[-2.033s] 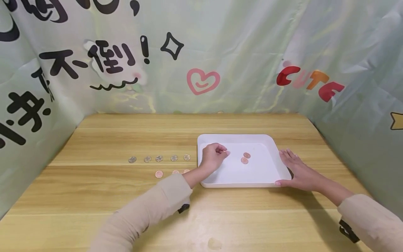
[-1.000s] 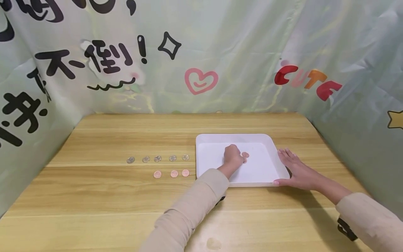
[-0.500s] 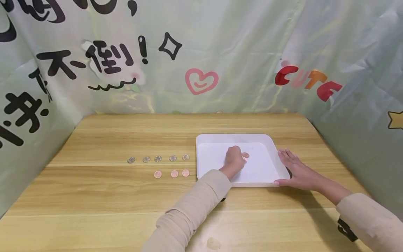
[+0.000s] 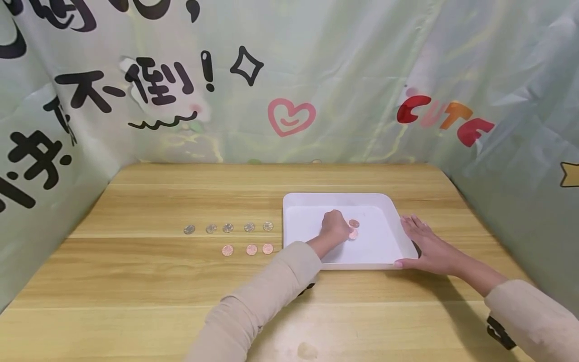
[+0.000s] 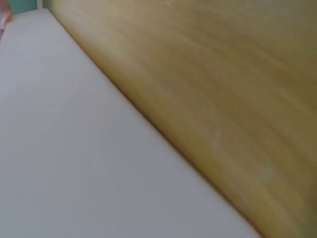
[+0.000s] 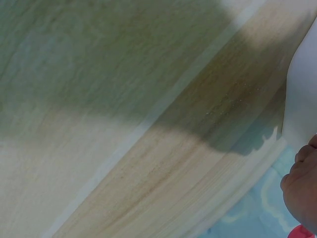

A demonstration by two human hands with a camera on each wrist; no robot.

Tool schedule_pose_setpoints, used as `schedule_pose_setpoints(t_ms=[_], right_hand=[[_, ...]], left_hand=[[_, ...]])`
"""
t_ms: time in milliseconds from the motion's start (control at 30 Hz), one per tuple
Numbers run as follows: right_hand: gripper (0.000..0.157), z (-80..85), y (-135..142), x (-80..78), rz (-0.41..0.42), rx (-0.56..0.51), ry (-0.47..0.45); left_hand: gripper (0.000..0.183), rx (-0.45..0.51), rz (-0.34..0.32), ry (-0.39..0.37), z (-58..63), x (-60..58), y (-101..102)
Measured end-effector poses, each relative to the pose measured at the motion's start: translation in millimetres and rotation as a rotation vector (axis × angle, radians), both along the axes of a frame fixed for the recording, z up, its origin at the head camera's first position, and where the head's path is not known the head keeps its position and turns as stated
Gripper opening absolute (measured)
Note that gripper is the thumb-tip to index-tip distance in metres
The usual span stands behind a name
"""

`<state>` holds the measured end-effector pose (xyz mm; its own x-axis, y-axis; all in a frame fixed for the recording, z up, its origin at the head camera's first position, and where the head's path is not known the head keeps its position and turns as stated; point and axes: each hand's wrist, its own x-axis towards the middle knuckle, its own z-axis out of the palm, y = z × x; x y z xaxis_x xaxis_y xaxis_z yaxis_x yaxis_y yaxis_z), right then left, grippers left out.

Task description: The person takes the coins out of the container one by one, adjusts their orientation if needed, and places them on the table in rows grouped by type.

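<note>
In the head view a white tray lies on the table. Inside it my left hand is lowered with curled fingers, its thumb and fingertips at the left edge of a copper coin. Just behind lies a second copper coin. My right hand rests against the tray's right side, fingers straight along the wall and thumb by the front corner. The left wrist view shows the tray's wall but not the left hand's fingers. Part of the right hand appears at the right wrist view's edge.
Left of the tray, several silver coins form a row on the wooden table. Three copper coins lie in a nearer row. A printed cloth stands behind the table and along its sides.
My left hand has moved right from the tray's left part to the copper coins. The nearer coin has shifted slightly at its fingertips. My right hand has stayed at the tray's side.
</note>
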<state>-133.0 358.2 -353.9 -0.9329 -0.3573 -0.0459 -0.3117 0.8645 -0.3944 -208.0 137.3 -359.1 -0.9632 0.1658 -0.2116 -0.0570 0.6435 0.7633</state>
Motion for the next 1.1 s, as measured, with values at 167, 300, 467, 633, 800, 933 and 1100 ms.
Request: schedule_pose_setpoints(t_ms=[167,300,467,633,800,933,1100], right_hand=[[0.107,-0.3,0.3,-0.5,0.001,0.007,0.004],[0.107,-1.1,0.9,-0.8,0.005,0.015,0.014],[0.108,-2.2,1.1,-0.9,0.003,0.017,0.013],[0.108,-1.9,0.6,-1.3,0.004,0.017,0.011],[0.108,-1.2,-0.1,-1.0,0.002,0.011,0.009],[0.108,-1.1,-0.3,-0.9,0.006,0.016,0.020],[0.107,-1.5,0.0,-0.7,0.009,0.020,0.027]], left_hand=[[0.016,0.019,-0.069,0.009,6.7,2.4,-12.2],[0.018,0.047,-0.098,0.042,11.4,5.3,-24.2],[0.017,0.082,-0.138,0.055,14.7,8.5,-37.9],[0.017,0.092,-0.150,0.065,15.4,10.1,-50.3],[0.017,0.145,-0.158,0.080,19.4,15.5,-64.4],[0.017,0.188,-0.169,0.079,22.6,19.9,-75.5],[0.018,0.192,-0.167,0.077,20.8,23.3,-88.3]])
